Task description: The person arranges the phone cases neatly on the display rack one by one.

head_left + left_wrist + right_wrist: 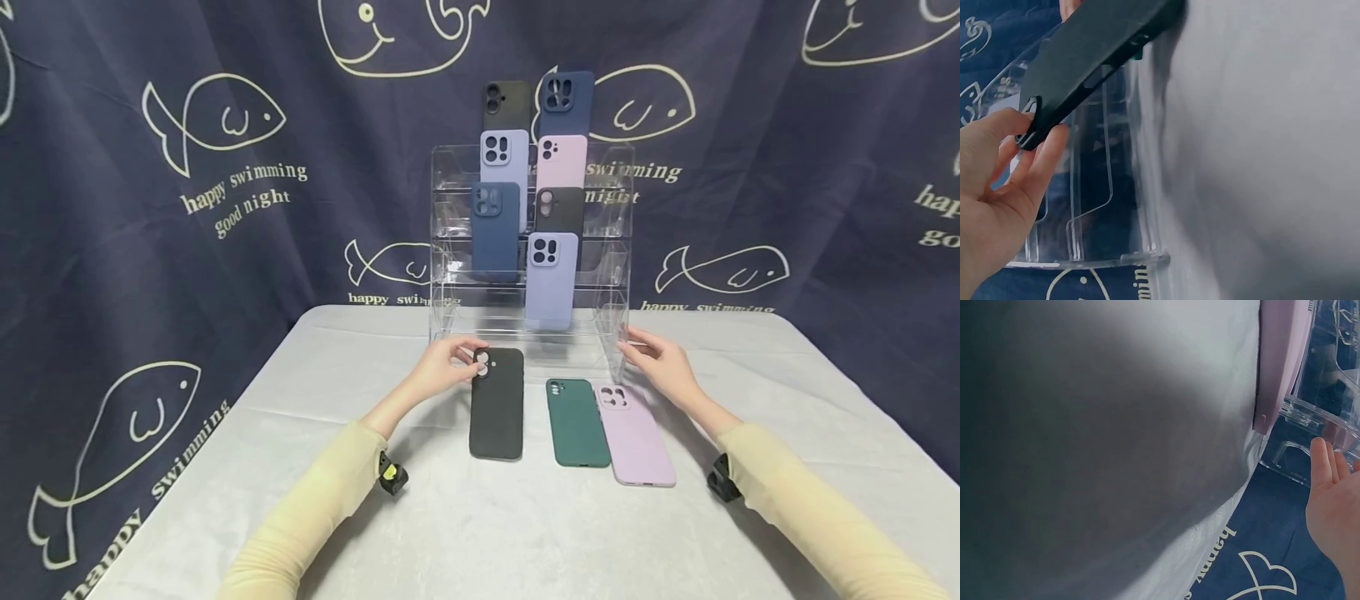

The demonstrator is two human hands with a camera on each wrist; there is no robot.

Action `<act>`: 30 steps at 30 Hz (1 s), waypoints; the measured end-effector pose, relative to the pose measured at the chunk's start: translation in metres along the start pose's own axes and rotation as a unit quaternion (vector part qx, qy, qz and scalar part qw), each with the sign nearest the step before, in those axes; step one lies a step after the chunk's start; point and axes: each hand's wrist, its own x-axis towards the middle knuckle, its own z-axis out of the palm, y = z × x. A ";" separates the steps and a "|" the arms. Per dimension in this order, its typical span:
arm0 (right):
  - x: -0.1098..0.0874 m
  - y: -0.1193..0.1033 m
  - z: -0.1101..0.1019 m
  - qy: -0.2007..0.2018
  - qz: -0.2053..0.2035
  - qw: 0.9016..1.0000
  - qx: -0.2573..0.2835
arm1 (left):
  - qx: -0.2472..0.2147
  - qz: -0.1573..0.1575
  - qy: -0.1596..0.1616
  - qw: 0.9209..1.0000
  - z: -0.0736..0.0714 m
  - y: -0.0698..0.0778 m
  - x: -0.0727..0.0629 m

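My left hand [441, 367] pinches a black phone case [497, 417] at its top left corner, beside the camera cutout. In the left wrist view the thumb [1013, 119] and fingers hold that corner up, and the case slants away from the table surface. My right hand [663, 367] is at the lower right side of a clear acrylic display rack [453, 250], fingers fairly straight and fingertips right at its side panel. Near the right hand lie a green phone case [579, 425] and a lilac phone case [637, 437], side by side with their edges overlapping.
The tiered rack holds several phone cases in two columns, among them a lavender one [551, 287] low in front, a blue one [495, 237] and a pink one [562, 162]. A white cloth covers the table [465, 533]. A navy fish-print curtain [360, 183] hangs behind.
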 end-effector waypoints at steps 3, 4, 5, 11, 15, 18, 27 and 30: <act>0.000 0.001 -0.001 0.000 -0.002 1.000 -0.001 | -0.016 -0.005 0.016 1.000 -0.005 0.001 0.002; 0.000 0.001 -0.001 -0.001 -0.002 1.000 -0.001 | -0.017 -0.004 0.022 1.000 -0.007 0.001 0.003; 0.000 0.001 -0.001 -0.001 -0.002 1.000 0.000 | -0.015 -0.004 0.030 0.999 -0.009 0.001 0.004; -0.001 0.001 -0.001 0.001 0.000 1.000 -0.001 | -0.012 0.011 0.073 0.997 -0.021 0.007 0.012; 0.000 0.001 -0.001 -0.001 -0.001 1.000 -0.004 | -0.007 0.031 0.102 0.994 -0.030 0.013 0.018; 0.000 0.001 -0.001 -0.004 -0.002 1.000 -0.003 | -0.005 0.035 0.114 0.993 -0.037 0.018 0.024; -0.001 0.001 -0.001 -0.004 -0.005 1.000 0.003 | 0.027 0.038 0.160 0.986 -0.053 0.030 0.044; -0.001 0.002 -0.002 -0.003 -0.006 1.000 -0.001 | 0.046 0.047 0.179 0.982 -0.058 0.032 0.050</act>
